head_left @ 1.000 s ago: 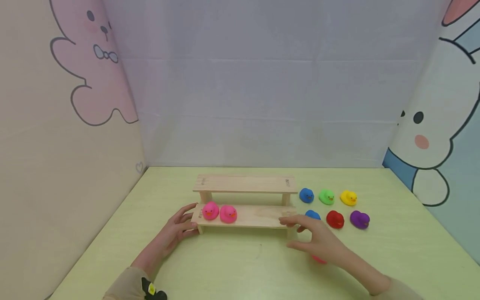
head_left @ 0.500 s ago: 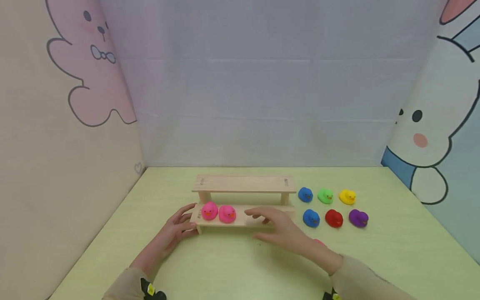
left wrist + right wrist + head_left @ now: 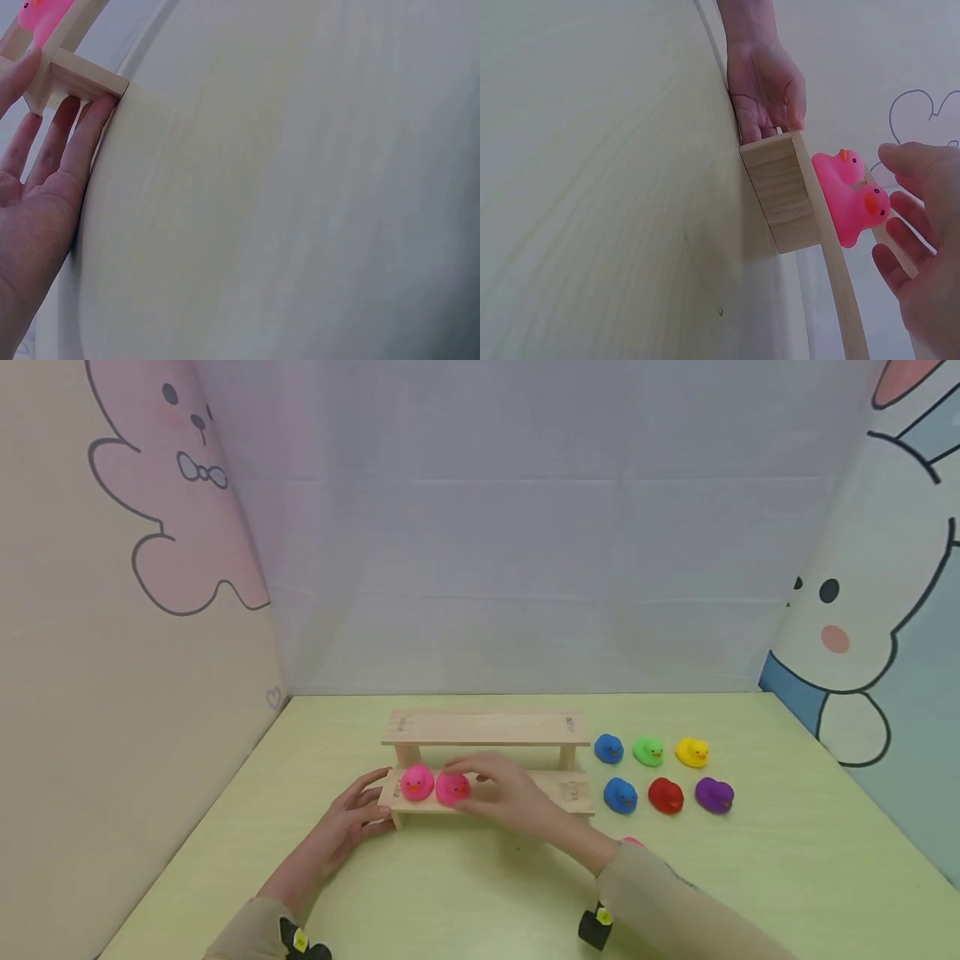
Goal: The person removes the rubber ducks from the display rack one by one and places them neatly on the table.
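A two-tier wooden shelf (image 3: 483,727) stands on the table, with two pink rubber ducks side by side at the left of its lower tier. My left hand (image 3: 351,817) holds that tier's left end, thumb at the front edge; in the left wrist view its fingers (image 3: 82,142) reach to the wooden leg. Around the right-hand pink duck (image 3: 452,789), my right hand (image 3: 506,793) spreads thumb and fingers on either side. The right wrist view shows its fingertips just short of this duck's head. The left-hand pink duck (image 3: 417,782) sits right beside it.
Right of the shelf, a blue duck (image 3: 608,748), a green duck (image 3: 648,751) and a yellow duck (image 3: 692,752) form the back row. In front lie another blue duck (image 3: 620,795), a red duck (image 3: 666,796) and a purple duck (image 3: 714,795). Something pink (image 3: 632,841) peeks out behind my right forearm.
My right hand has moved left along the lower tier, from its right end to the right-hand pink duck, uncovering the front blue duck. My left hand stays at the shelf's left end.
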Demonstrator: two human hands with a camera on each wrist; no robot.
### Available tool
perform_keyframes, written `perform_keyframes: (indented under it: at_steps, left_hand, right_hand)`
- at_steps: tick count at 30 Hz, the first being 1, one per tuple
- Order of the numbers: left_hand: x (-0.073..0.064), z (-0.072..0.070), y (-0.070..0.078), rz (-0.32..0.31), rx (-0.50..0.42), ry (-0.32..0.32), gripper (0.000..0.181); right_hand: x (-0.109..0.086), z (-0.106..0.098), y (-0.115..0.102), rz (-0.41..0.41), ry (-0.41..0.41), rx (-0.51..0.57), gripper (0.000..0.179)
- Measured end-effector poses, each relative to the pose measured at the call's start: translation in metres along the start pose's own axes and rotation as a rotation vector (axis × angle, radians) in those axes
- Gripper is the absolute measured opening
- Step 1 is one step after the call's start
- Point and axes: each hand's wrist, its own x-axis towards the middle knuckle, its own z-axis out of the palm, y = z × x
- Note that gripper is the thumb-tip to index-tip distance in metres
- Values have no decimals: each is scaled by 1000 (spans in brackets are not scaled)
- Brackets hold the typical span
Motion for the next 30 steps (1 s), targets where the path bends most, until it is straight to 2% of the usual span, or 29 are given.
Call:
perform_keyframes:
  at_steps: [8,16,23,30]
  left_hand:
    - [-1,1,1,4,-3,-8,69]
    - [0,0,0,8,3,-13,70]
    - [0,0,-1,5,1,-1,69]
    - [1,0,0,1,8,7,69]
  right_hand:
    - [7,10,5,14,-17,-32,35]
    - [2,10,8,42,13,-50,34]
    - [3,14,12,13,62,-28,28]
    - [0,11,7,49,68,-19,27]
